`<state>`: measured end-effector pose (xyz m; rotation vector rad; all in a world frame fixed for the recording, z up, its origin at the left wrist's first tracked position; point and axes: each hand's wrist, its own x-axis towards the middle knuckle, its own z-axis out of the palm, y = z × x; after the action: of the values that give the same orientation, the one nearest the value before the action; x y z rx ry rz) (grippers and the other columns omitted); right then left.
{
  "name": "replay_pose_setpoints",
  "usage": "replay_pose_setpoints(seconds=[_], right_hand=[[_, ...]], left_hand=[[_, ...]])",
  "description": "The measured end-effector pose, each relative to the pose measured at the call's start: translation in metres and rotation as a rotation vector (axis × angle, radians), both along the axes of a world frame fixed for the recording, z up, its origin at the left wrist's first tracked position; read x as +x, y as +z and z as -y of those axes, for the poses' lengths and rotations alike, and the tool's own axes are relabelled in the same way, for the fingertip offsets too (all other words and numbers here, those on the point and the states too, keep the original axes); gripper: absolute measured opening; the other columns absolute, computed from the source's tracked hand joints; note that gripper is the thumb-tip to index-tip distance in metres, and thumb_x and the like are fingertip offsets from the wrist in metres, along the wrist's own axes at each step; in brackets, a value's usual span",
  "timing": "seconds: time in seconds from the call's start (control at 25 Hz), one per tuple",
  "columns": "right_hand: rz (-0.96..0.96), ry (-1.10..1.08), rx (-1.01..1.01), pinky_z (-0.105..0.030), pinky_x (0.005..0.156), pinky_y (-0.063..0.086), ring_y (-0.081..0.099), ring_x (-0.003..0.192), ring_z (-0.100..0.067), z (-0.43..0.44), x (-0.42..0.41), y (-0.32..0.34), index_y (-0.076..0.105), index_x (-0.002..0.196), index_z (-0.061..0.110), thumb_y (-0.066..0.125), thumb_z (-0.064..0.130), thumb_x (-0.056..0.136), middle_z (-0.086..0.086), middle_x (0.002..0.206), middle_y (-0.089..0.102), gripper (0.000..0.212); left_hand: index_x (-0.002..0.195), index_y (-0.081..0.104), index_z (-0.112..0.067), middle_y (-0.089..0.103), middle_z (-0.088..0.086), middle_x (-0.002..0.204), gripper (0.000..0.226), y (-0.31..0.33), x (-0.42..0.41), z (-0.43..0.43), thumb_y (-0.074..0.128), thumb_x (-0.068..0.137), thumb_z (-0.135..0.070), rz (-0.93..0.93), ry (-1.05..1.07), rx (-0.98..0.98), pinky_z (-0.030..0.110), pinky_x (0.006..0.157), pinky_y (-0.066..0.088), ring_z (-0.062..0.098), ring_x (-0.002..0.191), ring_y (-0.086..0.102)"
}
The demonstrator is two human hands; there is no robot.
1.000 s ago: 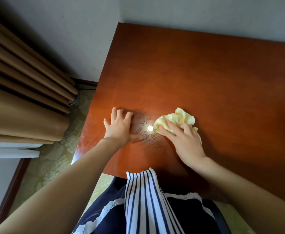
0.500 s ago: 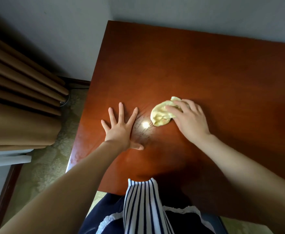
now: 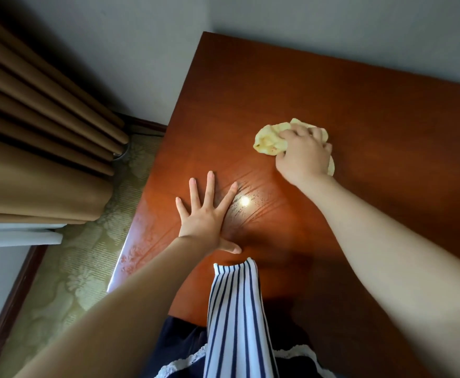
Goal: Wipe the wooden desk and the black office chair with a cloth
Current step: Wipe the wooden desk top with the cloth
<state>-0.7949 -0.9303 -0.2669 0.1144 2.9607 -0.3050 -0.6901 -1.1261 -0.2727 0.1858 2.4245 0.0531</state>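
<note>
The reddish-brown wooden desk (image 3: 346, 110) fills the right and middle of the view, with damp wipe streaks near its front left. My left hand (image 3: 205, 214) lies flat on the desk with fingers spread, near the left edge. My right hand (image 3: 303, 156) is farther back on the desk and grips a crumpled pale yellow cloth (image 3: 269, 140), fingers curled over it as it is pressed onto the wood. Part of the cloth is hidden under the hand. The black office chair is not in view.
Brown pleated curtains (image 3: 40, 148) hang at the left over a patterned greenish carpet (image 3: 81, 268). A grey wall runs behind the desk. My striped and dark clothing (image 3: 237, 323) hangs at the desk's front edge.
My right hand has slid the cloth away from me and to the right across the desk. My left hand stays flat in the same spot, fingers spread wider than before.
</note>
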Motion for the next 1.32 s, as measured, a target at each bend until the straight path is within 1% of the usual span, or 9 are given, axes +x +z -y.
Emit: replay_pose_setpoints(seconds=[0.2,0.4,0.52,0.6,0.72,0.84,0.96,1.16,1.32], right_hand=[[0.011,0.244,-0.042,-0.048,0.096,0.032,0.035,0.126,-0.023,0.015,0.083,-0.001,0.056,0.124,0.03,0.053,0.047,0.085,0.008,0.143,0.042,0.044],[-0.131,0.404,-0.072,-0.045,0.084,0.044,0.057,0.107,-0.026,0.001,0.157,-0.004,0.07,0.097,0.024,0.078,0.037,0.07,0.006,0.115,0.064,0.031],[-0.263,0.49,-0.105,-0.042,0.079,0.048,0.063,0.099,-0.025,-0.022,0.171,-0.009,0.072,0.096,0.023,0.074,0.034,0.074,0.005,0.106,0.068,0.025],[-0.334,0.514,-0.122,-0.041,0.074,0.05,0.065,0.093,-0.026,-0.034,0.16,-0.014,0.074,0.098,0.021,0.067,0.032,0.079,0.003,0.101,0.069,0.023],[-0.345,0.371,-0.139,-0.043,0.073,0.049,0.064,0.094,-0.031,-0.043,0.118,-0.017,0.074,0.098,0.017,0.076,0.023,0.073,-0.001,0.099,0.069,0.026],[-0.288,0.136,-0.139,-0.045,0.081,0.042,0.055,0.107,-0.035,-0.049,0.056,-0.016,0.071,0.108,0.015,0.07,0.022,0.08,-0.004,0.114,0.066,0.029],[-0.246,-0.054,-0.087,-0.042,0.089,0.036,0.044,0.117,-0.031,-0.046,-0.004,-0.015,0.062,0.122,0.02,0.058,0.027,0.09,-0.003,0.129,0.057,0.033],[-0.186,-0.107,-0.056,-0.045,0.095,0.035,0.038,0.124,-0.031,-0.022,-0.086,-0.011,0.056,0.127,0.018,0.054,0.022,0.093,-0.008,0.133,0.051,0.034],[-0.186,-0.023,-0.088,-0.043,0.099,0.032,0.038,0.125,-0.03,-0.009,-0.087,-0.016,0.055,0.126,0.017,0.051,0.022,0.094,-0.005,0.135,0.05,0.033]], left_hand=[[0.133,-0.036,-0.046,-0.046,0.005,0.144,0.138,0.005,-0.001,-0.001,0.071,0.052,-0.074,0.008,-0.011,-0.015,0.069,0.106,0.001,0.042,0.134,-0.034],[0.139,-0.029,-0.045,-0.041,0.005,0.148,0.137,0.008,-0.001,-0.004,0.072,0.052,-0.074,0.001,-0.01,-0.023,0.068,0.107,0.003,0.041,0.137,-0.031],[0.138,-0.029,-0.047,-0.042,0.003,0.147,0.138,0.006,-0.001,-0.002,0.073,0.05,-0.074,0.003,0.004,0.001,0.068,0.107,0.002,0.039,0.136,-0.032],[0.137,-0.031,-0.048,-0.043,0.003,0.146,0.139,0.004,0.0,-0.002,0.073,0.048,-0.075,0.001,0.003,-0.002,0.069,0.107,0.002,0.039,0.136,-0.033],[0.131,-0.037,-0.049,-0.045,0.002,0.145,0.139,0.001,0.001,0.0,0.072,0.047,-0.076,-0.005,0.002,-0.006,0.069,0.107,0.002,0.04,0.135,-0.034],[0.13,-0.039,-0.049,-0.049,0.0,0.142,0.14,0.0,0.001,0.0,0.072,0.047,-0.075,0.0,0.015,-0.002,0.069,0.107,0.001,0.04,0.134,-0.036],[0.132,-0.038,-0.048,-0.049,0.0,0.141,0.141,0.002,0.003,-0.002,0.072,0.048,-0.074,0.0,0.009,-0.013,0.068,0.108,0.001,0.04,0.134,-0.036],[0.128,-0.041,-0.05,-0.052,-0.002,0.139,0.142,0.004,0.004,0.0,0.074,0.049,-0.072,-0.004,0.023,-0.019,0.066,0.108,0.0,0.038,0.134,-0.037],[0.127,-0.041,-0.051,-0.056,-0.006,0.135,0.142,0.004,0.002,-0.001,0.075,0.048,-0.072,-0.002,0.031,-0.031,0.066,0.108,0.0,0.037,0.134,-0.037]])
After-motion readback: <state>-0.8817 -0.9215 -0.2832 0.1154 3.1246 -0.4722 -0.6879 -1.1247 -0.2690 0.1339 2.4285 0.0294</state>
